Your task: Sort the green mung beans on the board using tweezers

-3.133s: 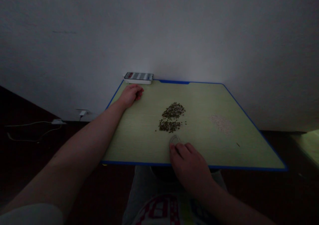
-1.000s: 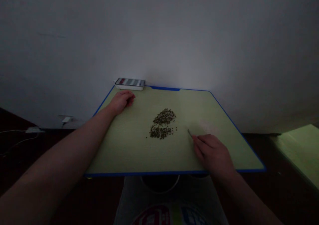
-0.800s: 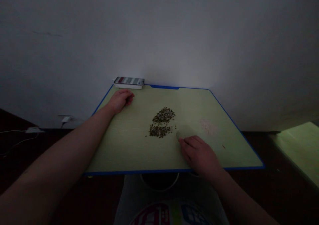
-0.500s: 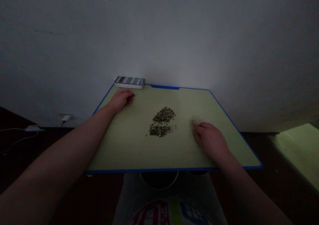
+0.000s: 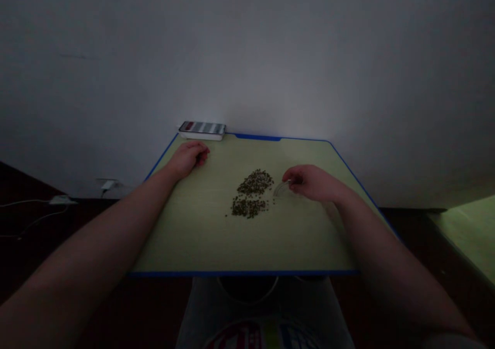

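Small dark grains, like dried beans or seeds, lie on the board in two loose heaps: a far heap (image 5: 256, 182) and a near heap (image 5: 248, 207), with a few strays around them. My right hand (image 5: 309, 182) is just right of the far heap. Thumb and fingers pinch a clear, thin curved piece (image 5: 281, 187), whose exact kind I cannot make out; its edge is close to the grains. Over on the far left part of the board my left hand (image 5: 189, 158) rests with curled fingers, and nothing shows in them.
The pale yellow board (image 5: 216, 248) has a blue rim. At its back left corner a phone with a lit screen (image 5: 203, 128) lies on a white box (image 5: 201, 135). Behind rises a grey wall (image 5: 263, 55). White cables and a power strip (image 5: 62, 200) are at the left.
My right hand has moved left and away from me, bringing the clear curved piece beside the far heap. My left hand stays in place. The view has shifted slightly.
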### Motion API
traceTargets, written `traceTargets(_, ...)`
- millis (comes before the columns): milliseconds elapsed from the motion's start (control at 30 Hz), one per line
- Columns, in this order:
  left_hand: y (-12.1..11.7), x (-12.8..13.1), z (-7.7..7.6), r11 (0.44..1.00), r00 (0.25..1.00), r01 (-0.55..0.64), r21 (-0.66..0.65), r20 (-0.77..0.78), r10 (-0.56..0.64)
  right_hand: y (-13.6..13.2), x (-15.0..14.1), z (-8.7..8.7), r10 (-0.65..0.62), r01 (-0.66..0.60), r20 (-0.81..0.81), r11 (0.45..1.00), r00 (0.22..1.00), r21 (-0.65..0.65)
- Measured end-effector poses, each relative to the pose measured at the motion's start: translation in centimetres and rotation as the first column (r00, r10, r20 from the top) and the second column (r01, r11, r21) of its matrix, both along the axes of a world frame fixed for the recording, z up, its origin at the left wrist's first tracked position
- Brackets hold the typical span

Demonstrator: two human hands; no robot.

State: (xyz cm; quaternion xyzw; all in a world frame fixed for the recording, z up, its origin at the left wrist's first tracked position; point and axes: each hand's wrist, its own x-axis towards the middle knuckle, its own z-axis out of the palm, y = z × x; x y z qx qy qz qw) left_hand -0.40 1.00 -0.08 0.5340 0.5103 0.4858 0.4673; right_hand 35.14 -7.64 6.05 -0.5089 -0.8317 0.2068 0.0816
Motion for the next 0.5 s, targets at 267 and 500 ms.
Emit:
traceTargets(267, -0.3, 0.4, 0.4, 0.999, 1.0, -0.03, -0.015, -0.005, 0.03, -1.2, 0.4, -1.6, 0.032, -0.035, -0.053, 0.998, 0.998, -0.049)
traceTargets(500, 0.0, 0.0, -0.2, 1.0, 1.0, -0.012, 0.017, -0.001, 0.012, -2.9, -0.4, -1.2, 0.044, -0.047, -0.051, 0.997, 0.998, -0.064)
